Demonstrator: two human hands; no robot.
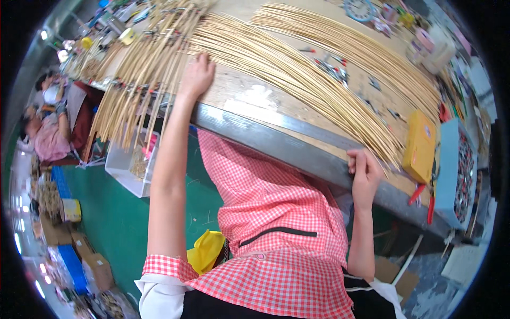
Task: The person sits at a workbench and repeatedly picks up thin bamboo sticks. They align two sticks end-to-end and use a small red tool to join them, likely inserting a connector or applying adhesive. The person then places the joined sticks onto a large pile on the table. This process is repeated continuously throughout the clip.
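My left hand (198,75) rests at the left ends of a long bundle of thin pale bamboo-like rods (287,72). Its fingers are bent and pressed together; what lies under them is hidden. By the table's front edge, close to the bundle's right ends, my right hand (366,169) has its fingers curled in toward the thumb. Whatever it may grip is too small or covered to name. Between both hands a flat metal strip (313,127) runs along the edge. Behind the bundle lies a second row of similar rods (350,42).
Small metal tools with red tips (334,69) lie between the rod rows. At right are a yellow box (419,146), red-handled pliers (425,199) and a blue bin (458,175) of small parts. More rods (127,101) overhang the left edge above a white bin (130,167). Two people sit far left.
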